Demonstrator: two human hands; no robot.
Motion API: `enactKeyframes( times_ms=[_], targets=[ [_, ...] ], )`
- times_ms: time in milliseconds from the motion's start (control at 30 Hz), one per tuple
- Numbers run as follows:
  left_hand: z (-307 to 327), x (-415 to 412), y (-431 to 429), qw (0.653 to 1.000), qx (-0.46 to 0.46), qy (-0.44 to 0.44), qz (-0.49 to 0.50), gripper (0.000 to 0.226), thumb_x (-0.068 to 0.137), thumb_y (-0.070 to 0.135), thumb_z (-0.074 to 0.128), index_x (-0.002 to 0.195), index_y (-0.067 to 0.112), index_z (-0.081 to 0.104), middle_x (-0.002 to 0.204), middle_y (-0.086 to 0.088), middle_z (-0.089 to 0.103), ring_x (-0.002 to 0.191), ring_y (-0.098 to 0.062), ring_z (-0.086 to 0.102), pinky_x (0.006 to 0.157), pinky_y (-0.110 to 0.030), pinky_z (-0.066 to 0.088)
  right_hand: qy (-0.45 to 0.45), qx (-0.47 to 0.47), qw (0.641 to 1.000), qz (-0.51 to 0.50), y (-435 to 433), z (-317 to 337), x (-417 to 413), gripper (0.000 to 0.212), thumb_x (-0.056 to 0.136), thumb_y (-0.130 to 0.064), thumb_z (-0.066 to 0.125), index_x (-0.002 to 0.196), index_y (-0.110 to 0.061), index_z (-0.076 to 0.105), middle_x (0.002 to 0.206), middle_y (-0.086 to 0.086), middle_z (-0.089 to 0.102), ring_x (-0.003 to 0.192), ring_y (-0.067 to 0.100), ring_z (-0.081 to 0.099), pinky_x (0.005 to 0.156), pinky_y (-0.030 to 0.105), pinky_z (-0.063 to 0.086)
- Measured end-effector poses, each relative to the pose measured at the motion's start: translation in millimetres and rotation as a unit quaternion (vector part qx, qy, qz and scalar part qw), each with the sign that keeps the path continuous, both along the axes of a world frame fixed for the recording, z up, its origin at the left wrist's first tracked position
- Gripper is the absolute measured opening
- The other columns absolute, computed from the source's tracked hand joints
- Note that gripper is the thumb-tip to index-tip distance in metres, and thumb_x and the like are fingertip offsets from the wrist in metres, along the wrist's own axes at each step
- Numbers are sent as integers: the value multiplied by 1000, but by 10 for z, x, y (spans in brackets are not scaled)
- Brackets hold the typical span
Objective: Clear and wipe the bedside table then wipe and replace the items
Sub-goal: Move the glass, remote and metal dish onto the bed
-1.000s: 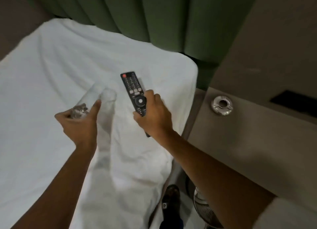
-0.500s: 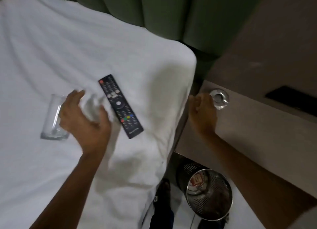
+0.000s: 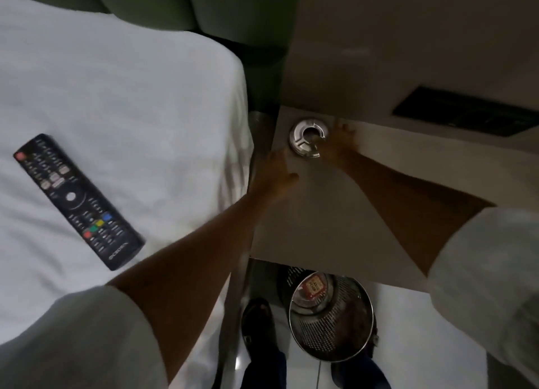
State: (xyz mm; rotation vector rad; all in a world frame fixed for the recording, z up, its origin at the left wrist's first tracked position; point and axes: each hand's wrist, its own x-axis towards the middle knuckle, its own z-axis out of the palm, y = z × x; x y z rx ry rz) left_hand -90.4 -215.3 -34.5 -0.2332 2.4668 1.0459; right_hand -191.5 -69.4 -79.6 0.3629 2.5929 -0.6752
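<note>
A round metal ashtray (image 3: 302, 139) sits at the back left corner of the beige bedside table (image 3: 320, 222). My right hand (image 3: 339, 146) lies on its right side, fingers curled over the rim. Just left and in front of the ashtray, my left hand (image 3: 277, 174) hovers over the table's left edge with fingers apart and nothing in it. The black remote (image 3: 77, 200) lies face up on the white bed (image 3: 131, 96) at the left. No glass is in view.
A metal mesh waste bin (image 3: 332, 321) with rubbish stands on the floor below the table's front edge, beside my dark shoe (image 3: 258, 318). Green curtains (image 3: 233, 9) hang behind the bed. A dark panel (image 3: 466, 117) is set in the wall behind the table.
My right hand let go of the remote on the bed and reached the ashtray. My left hand left the glasses on the bed and moved right onto the table. The view swung right.
</note>
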Motion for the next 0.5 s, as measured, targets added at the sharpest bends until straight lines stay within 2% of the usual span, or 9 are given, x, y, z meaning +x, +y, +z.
enactKeyframes(
  times_ms=[100, 200, 267, 333, 400, 433, 500],
  targets=[
    [-221, -136, -6, 985, 120, -34, 120, 68, 89, 0, 55, 152, 7, 31, 153, -16, 41, 138, -30, 44, 112, -38, 40, -36, 45, 998, 30, 81, -197, -138, 60, 89, -44, 55, 137, -10, 44, 150, 23, 32, 140, 38, 21, 115, 50, 21],
    [-362, -182, 63, 968, 158, -35, 191, 62, 92, -2, 53, 150, 4, 31, 149, -20, 46, 137, -33, 45, 113, -42, 39, -32, 57, 997, 36, 119, -246, -23, 58, 86, -45, 58, 133, -11, 48, 147, 24, 36, 140, 40, 18, 112, 50, 22],
    [-397, -140, 132, 960, 160, -40, 226, 58, 95, 3, 56, 148, -3, 33, 146, -24, 48, 136, -35, 47, 113, -43, 39, -28, 33, 999, 32, 104, -183, 192, 54, 83, -41, 64, 122, -5, 57, 134, 27, 49, 131, 41, 34, 105, 45, 31],
    [-347, -70, 159, 967, 136, -31, 215, 50, 95, 9, 60, 139, -6, 44, 137, -26, 56, 129, -37, 53, 109, -44, 42, 2, -93, 995, -24, 81, -76, 467, 43, 80, -26, 72, 108, 5, 59, 115, 29, 60, 112, 43, 54, 92, 48, 45],
    [-179, 6, 112, 979, 94, 15, 178, 45, 92, 14, 63, 134, 1, 53, 129, -18, 64, 121, -31, 59, 103, -37, 46, 16, -253, 952, -171, 35, 165, 729, 36, 79, -12, 75, 104, 0, 52, 109, 28, 64, 99, 42, 64, 77, 49, 55],
    [-67, 43, 74, 981, 84, 48, 168, 45, 90, 15, 65, 133, 6, 55, 127, -15, 66, 119, -27, 61, 103, -35, 47, 26, -309, 927, -212, 2, 307, 827, 35, 80, -11, 74, 104, -4, 50, 107, 26, 65, 94, 40, 67, 71, 47, 58],
    [192, 110, -27, 978, 68, 113, 164, 49, 87, 18, 68, 134, 14, 56, 125, -11, 65, 115, -23, 62, 100, -36, 51, 59, -361, 905, -218, -99, 604, 941, 30, 85, -17, 70, 108, -7, 53, 102, 18, 68, 83, 29, 71, 59, 35, 58]
  ],
)
